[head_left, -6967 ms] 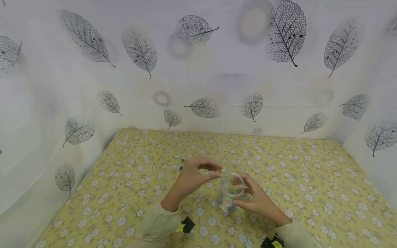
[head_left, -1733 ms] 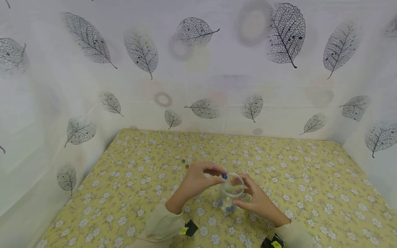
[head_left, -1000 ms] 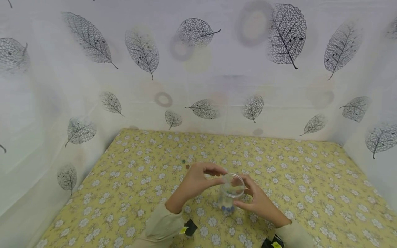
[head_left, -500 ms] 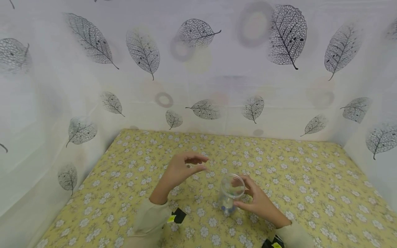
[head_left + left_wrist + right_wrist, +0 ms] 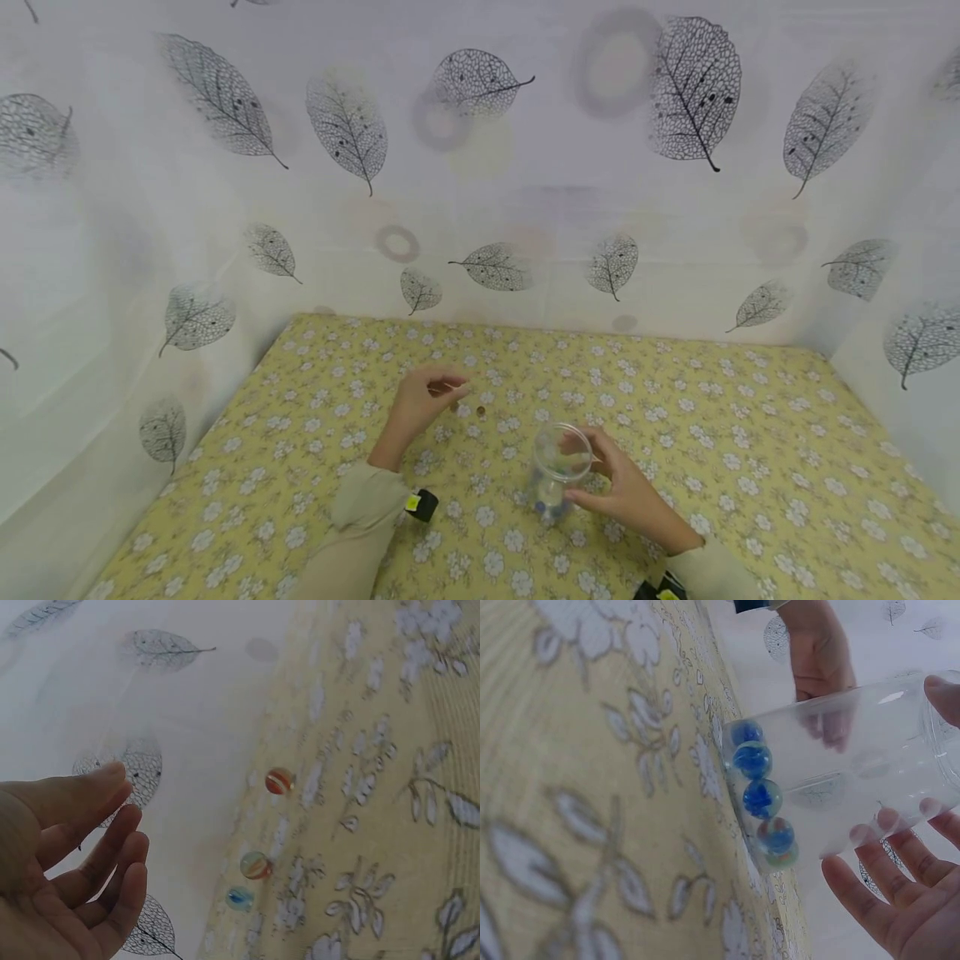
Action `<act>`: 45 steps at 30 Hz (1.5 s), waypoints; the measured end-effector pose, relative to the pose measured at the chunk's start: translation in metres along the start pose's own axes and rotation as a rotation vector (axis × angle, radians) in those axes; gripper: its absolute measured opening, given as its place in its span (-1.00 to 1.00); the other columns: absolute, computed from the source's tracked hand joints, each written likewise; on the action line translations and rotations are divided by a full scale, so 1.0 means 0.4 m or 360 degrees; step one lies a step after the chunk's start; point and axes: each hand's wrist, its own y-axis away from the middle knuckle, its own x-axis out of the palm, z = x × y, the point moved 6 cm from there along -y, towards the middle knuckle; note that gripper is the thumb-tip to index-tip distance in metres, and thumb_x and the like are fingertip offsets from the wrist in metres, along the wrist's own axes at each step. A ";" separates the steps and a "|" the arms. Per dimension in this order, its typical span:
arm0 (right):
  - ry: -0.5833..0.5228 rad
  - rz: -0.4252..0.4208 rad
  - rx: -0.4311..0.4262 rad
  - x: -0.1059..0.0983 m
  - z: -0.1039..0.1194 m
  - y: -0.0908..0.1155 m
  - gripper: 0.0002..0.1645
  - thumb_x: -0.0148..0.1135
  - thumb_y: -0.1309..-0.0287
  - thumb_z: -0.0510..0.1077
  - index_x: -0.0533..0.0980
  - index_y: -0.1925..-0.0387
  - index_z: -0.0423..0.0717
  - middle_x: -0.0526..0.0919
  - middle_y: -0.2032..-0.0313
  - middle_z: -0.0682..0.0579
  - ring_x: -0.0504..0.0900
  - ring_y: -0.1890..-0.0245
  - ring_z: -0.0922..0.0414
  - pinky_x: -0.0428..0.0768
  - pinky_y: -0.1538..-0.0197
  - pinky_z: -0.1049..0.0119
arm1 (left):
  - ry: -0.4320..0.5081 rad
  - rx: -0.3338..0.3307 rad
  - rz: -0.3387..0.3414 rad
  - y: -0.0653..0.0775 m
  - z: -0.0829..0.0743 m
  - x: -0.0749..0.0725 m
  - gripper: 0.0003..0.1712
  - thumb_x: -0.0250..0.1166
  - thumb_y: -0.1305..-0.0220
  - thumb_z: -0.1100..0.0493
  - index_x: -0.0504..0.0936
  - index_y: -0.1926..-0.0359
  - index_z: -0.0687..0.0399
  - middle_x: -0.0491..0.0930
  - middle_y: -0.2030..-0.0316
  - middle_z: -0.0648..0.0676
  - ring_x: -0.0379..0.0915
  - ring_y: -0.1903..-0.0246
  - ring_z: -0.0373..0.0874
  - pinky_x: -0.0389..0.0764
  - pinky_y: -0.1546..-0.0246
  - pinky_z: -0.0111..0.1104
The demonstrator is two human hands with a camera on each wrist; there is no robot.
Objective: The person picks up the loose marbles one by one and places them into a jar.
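My right hand (image 5: 618, 487) holds a clear plastic jar (image 5: 552, 490) upright on the table, thumb and fingers curled round its side. Several glass marbles (image 5: 762, 799), mostly blue-swirled, lie on the jar's bottom in the right wrist view. My left hand (image 5: 418, 404) hovers over the table left of the jar, its fingers loosely bent and nothing between them. Near it in the left wrist view lie an orange-red striped marble (image 5: 279, 781), a green and red marble (image 5: 256, 865) and a blue marble (image 5: 240, 898). In the head view, one brown-looking marble (image 5: 481, 411) sits just right of the left fingertips.
A yellow cloth with white flowers (image 5: 712, 450) covers the table. Pale curtains with a leaf print (image 5: 555, 208) hang along its back and sides. The jar's mouth is uncovered and faces up.
Earlier my left hand pinched a blue marble at the jar's rim; that marble left its fingers there. The hand then moved left, toward the marbles on the table. My right hand keeps holding the jar.
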 end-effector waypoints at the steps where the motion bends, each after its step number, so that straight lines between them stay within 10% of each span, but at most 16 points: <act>1: 0.0005 0.0001 0.0004 0.000 -0.001 0.000 -0.20 0.34 -0.04 -0.31 0.19 -0.30 -0.13 0.45 -0.06 -0.30 0.45 -0.08 0.37 0.63 0.06 0.16 | -0.0025 -0.0024 -0.0011 -0.001 0.012 0.002 -0.79 0.33 -0.17 0.21 0.70 0.16 0.15 0.67 0.20 0.13 0.59 0.27 -0.04 0.62 0.20 -0.24; 22: 0.0037 0.0009 0.0083 -0.002 0.001 -0.002 -0.20 0.34 -0.06 -0.25 0.19 -0.30 -0.07 0.46 -0.09 -0.24 0.45 -0.10 0.33 0.60 0.01 0.06 | -0.0220 -0.0258 0.0088 -0.002 0.100 0.026 -0.83 0.34 -0.14 0.27 0.72 0.20 0.13 0.69 0.22 0.12 0.57 0.28 -0.07 0.62 0.24 -0.22; 45: 0.0007 0.0000 0.0058 0.000 -0.007 0.002 -0.20 0.34 -0.05 -0.29 0.20 -0.30 -0.10 0.46 -0.08 -0.26 0.46 -0.08 0.32 0.61 0.02 0.15 | -0.0221 -0.0226 0.0181 0.001 0.104 0.035 -0.83 0.35 -0.11 0.28 0.72 0.23 0.10 0.67 0.19 0.12 0.55 0.29 -0.09 0.60 0.28 -0.25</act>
